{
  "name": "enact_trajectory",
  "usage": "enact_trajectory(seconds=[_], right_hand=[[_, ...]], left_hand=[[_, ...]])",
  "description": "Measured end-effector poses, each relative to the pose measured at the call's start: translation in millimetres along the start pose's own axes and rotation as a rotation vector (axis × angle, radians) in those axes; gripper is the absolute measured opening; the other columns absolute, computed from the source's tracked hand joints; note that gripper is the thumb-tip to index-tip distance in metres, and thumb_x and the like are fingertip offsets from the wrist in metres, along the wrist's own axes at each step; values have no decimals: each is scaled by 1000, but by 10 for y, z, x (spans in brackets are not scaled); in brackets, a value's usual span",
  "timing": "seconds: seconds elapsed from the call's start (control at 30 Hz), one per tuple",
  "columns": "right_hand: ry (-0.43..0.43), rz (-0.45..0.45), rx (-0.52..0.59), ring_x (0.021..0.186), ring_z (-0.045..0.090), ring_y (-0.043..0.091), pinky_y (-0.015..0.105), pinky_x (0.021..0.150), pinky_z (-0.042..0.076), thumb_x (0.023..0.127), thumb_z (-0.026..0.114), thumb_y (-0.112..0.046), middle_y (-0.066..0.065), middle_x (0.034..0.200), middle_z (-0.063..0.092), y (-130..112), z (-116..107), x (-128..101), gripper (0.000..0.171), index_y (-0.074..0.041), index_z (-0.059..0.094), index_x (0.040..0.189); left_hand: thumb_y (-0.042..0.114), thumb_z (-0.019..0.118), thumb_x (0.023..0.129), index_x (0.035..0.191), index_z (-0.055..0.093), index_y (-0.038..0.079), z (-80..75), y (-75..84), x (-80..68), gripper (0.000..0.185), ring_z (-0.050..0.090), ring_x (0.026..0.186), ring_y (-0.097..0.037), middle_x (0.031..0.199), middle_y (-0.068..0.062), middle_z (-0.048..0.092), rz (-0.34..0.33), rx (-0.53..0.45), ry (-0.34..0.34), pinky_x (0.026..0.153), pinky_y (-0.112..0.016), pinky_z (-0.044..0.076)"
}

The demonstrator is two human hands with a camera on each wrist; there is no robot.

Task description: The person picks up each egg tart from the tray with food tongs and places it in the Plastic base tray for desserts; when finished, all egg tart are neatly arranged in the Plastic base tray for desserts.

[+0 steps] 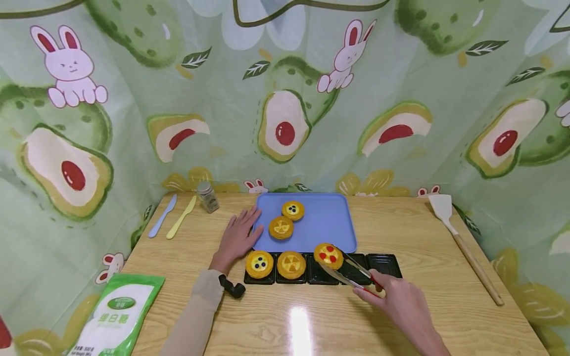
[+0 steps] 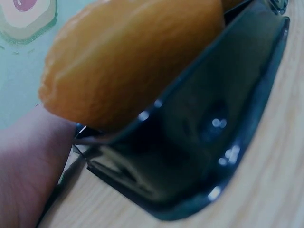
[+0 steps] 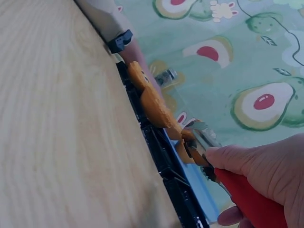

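Note:
My right hand [image 1: 398, 299] grips red-handled metal tongs [image 1: 347, 272] whose tips clamp a tart with red dots [image 1: 328, 255], held just above the row of black trays [image 1: 387, 264]. Two tarts sit in the row's left cups: one with dark dots [image 1: 260, 263] and one with yellow slices [image 1: 291, 264]. Two more tarts [image 1: 281, 227] [image 1: 292, 210] lie on the blue tray [image 1: 329, 222]. My left hand [image 1: 238, 235] rests flat on the table, fingers touching the blue tray's left edge. In the left wrist view a tart [image 2: 128, 57] fills a black cup [image 2: 213, 133]. The right wrist view shows the tongs [image 3: 237, 190] and tarts [image 3: 154, 107] edge-on.
A blue knife [image 1: 162, 215] and a yellow knife [image 1: 181, 217] lie at the back left beside a small shaker jar [image 1: 207, 197]. A green-and-white bag [image 1: 120, 316] sits at the front left. A wooden-handled spatula [image 1: 463, 242] lies on the right. Patterned cloth walls surround the wooden table [image 1: 289, 326].

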State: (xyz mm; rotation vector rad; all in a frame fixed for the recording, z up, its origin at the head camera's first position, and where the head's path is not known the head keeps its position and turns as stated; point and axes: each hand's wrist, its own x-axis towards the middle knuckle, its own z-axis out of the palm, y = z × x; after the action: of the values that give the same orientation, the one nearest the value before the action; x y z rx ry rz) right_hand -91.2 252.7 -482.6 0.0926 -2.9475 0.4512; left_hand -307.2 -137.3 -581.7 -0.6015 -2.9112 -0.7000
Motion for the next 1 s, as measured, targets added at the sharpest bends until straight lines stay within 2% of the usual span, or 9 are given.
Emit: enact_trajectory(seconds=[0.13, 0.3, 0.37, 0.5, 0.6, 0.77, 0.87, 1.0], right_hand=[[-25, 3, -15, 51, 35, 11, 28, 44, 25, 83, 83, -59, -11, 64, 47, -8, 50, -41, 45, -24, 53, 79], [-15, -10, -18, 50, 35, 10, 29, 43, 24, 82, 84, -56, -12, 60, 41, -14, 109, -40, 48, -24, 50, 76], [-26, 1, -22, 50, 35, 10, 28, 44, 23, 81, 85, -56, -11, 59, 40, -14, 121, -34, 47, -23, 52, 77], [-69, 38, -25, 52, 37, 11, 28, 46, 24, 82, 83, -57, -10, 62, 44, -21, 126, -18, 43, -18, 67, 92], [-92, 51, -26, 52, 38, 12, 28, 46, 25, 82, 82, -58, -9, 62, 45, -29, 122, -7, 45, -18, 70, 98], [-106, 39, -25, 51, 35, 11, 28, 47, 22, 83, 82, -57, -9, 60, 38, -27, 130, 0, 44, -22, 57, 81], [-110, 38, -16, 51, 35, 10, 29, 46, 22, 83, 83, -57, -9, 60, 37, -27, 135, 0, 45, -23, 53, 79], [-116, 47, -11, 51, 36, 10, 29, 46, 22, 82, 83, -56, -9, 61, 39, -34, 138, 6, 43, -22, 56, 81]], left_hand=[[55, 40, 110, 166, 32, 23, -8, -6, 0, 65, 19, 160, -30, 172, 3, 25, -2, -2, -5, 128, -57, 11], [53, 42, 109, 166, 33, 22, -21, 3, -4, 65, 20, 160, -32, 172, 2, 26, -1, -3, -2, 128, -58, 11], [53, 43, 109, 166, 33, 22, -22, 10, -5, 65, 20, 160, -32, 172, 2, 26, 1, -3, -3, 128, -58, 11], [52, 43, 109, 166, 33, 22, -25, 22, -8, 64, 21, 160, -31, 172, 3, 26, 3, -4, -5, 128, -58, 12], [52, 43, 110, 166, 33, 22, -22, 24, -8, 64, 21, 160, -31, 172, 2, 26, 4, -1, -1, 128, -58, 12], [51, 43, 110, 166, 33, 22, -31, 34, -10, 64, 20, 160, -31, 172, 2, 26, 0, -4, -2, 128, -58, 11], [51, 43, 110, 166, 33, 22, -37, 38, -9, 64, 20, 160, -32, 172, 1, 27, -1, -6, -1, 128, -58, 11], [50, 44, 110, 165, 34, 21, -43, 49, -6, 63, 21, 159, -32, 171, 1, 28, 5, -7, 2, 127, -59, 12]])
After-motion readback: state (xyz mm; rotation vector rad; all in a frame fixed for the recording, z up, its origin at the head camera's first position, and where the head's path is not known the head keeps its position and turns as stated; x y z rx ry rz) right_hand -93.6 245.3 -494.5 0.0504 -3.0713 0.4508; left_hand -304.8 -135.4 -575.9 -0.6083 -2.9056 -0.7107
